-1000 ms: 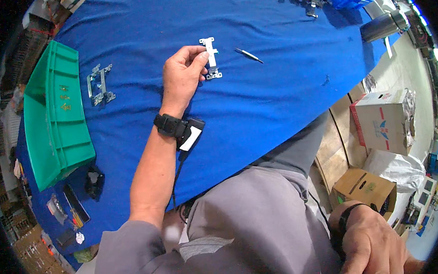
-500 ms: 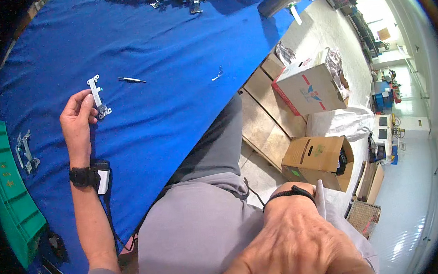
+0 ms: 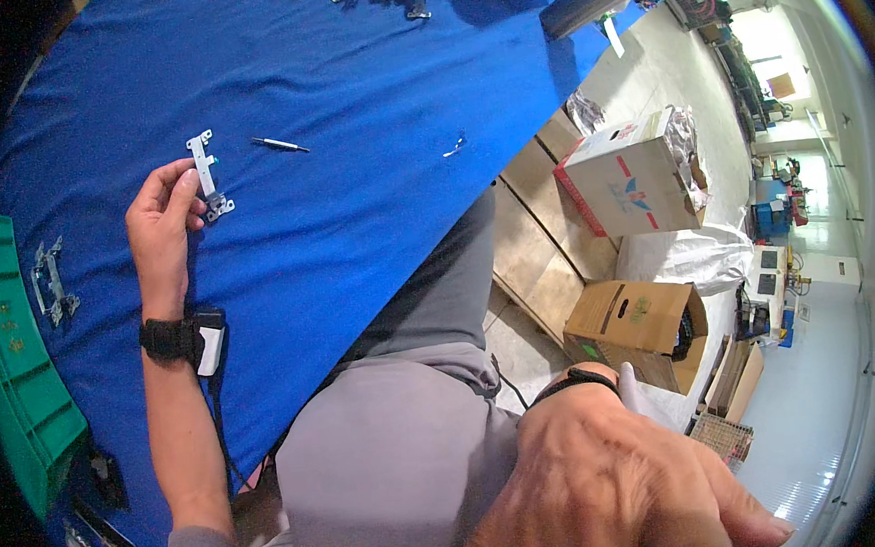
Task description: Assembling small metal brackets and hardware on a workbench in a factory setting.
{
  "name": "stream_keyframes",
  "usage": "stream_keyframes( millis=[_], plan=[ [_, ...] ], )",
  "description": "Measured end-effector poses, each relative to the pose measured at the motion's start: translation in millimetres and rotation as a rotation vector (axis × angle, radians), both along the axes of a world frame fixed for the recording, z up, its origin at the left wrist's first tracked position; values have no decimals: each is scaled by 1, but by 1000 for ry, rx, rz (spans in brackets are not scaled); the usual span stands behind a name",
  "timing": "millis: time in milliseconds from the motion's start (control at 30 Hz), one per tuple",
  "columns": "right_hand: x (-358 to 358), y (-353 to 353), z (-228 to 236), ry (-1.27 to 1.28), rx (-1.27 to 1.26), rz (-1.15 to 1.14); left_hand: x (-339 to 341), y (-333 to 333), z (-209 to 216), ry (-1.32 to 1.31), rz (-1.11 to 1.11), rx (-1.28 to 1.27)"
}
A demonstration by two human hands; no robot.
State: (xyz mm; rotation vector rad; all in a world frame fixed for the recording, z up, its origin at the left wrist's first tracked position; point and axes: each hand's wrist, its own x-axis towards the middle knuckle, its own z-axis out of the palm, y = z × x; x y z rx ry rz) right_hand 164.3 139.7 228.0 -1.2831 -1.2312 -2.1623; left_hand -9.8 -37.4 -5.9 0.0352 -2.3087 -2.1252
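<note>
The slim, silver-white metal bracket with eared ends (image 3: pixel 204 171) is toward ten o'clock, over the wrinkled blue cloth (image 3: pixel 355 228). The left hand (image 3: pixel 162 223) pinches its long flat bar between thumb and fingers. It looks light and stiff, with smooth faces that may slip and thin ends that could bend; the plain middle of the bar seems the surest hold. A slim silver-and-black pen-shaped tool (image 3: pixel 280 145) lies at two o'clock from it, an open silver metal frame (image 3: pixel 54 280) at eight. The right hand (image 3: pixel 615 473), near five o'clock, shows mostly its back; I cannot tell whether it grips anything. Compared with a second ago, the view points farther right, so the bracket appears farther left, its pinch unchanged; the right hand looks larger.
</note>
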Motion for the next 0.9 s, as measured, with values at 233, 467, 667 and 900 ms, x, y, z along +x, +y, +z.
stream_keyframes(
  millis=[233, 467, 667, 900],
  plan=[
    [18, 33, -1, 83, 294, -112, -3, -1, 1, 1, 1, -4],
    [39, 69, 4, 173, 578, -225, -2, -4, -1, 5, 15, -10],
    [24, 74, -23, 275, 774, -293, -3, 9, -1, 21, -31, 34],
    [1, 96, -32, 280, 1098, -439, -3, 0, -12, -5, -15, -9]
  ],
)
